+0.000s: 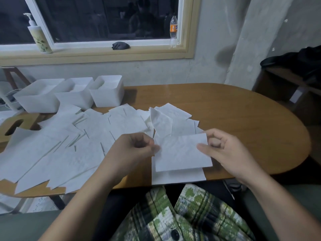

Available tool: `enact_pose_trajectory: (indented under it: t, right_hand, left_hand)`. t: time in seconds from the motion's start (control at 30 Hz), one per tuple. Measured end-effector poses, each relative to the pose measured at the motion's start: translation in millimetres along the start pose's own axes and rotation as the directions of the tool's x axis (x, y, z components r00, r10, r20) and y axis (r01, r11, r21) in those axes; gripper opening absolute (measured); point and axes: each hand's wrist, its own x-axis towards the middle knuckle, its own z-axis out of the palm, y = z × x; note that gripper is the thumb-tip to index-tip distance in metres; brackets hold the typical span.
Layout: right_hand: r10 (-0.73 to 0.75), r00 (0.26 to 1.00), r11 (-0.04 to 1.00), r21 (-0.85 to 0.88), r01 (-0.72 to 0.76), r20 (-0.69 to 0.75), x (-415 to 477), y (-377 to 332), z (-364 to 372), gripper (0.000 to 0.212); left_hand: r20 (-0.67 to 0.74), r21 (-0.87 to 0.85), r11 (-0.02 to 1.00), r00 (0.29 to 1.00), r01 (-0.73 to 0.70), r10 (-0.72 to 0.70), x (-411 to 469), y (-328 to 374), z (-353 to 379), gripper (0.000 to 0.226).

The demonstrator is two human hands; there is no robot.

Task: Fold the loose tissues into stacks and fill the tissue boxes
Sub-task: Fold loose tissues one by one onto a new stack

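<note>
Between the two grips, just above the near edge of the surface point(243, 119), the held tissue point(182, 152) spans as a flat rectangle and appears to be folded once. The left grip point(137, 146) pinches its left edge, thumb against curled fingers. The right grip point(224, 150) pinches its right edge, with the thumb on the upper face and the fingers at the far corner. Directly below both grips lies a flat white stack point(178, 177), its near edge at the rim of the surface; the number of sheets in it cannot be determined. Outboard of the left grip and beyond it, loose tissues point(69, 153) overlap across the surface. Beyond those, well apart from the left grip, stand three white tissue boxes point(74, 94), open at the top; their fill level cannot be confirmed. Handling assessment: the tissue is likely very light, soft and without stiffness. It should sag where unsupported, hold any crease, and tear under a sharp pull. It is not slippery, but a fast motion may lift it. Take hold at opposite edges or corners with a light thumb-and-finger pinch. Maintain mild tension between the grips to keep the sheet flat, and lower it square onto the stack before letting go. To move a stack, support it from below and clamp from above; do not pinch one edge.
</note>
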Motion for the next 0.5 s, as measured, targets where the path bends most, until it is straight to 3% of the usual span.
enact_pose_trajectory:
  t: [0.2,0.5]
  right_hand:
    - [0.082,0.996,0.982,-0.171,-0.084,-0.018,-15,8,9,0.036]
    - [0.094,0.995,0.914,-0.395,-0.094,-0.019,-16,3,17,0.037]
  left_hand:
    - [0.098,0.215,0.973,0.989,0.084,-0.107,5,-10,-3,0.016]
    - [0.02,0.479,0.873,0.993,0.091,-0.115,10,-17,2,0.018]
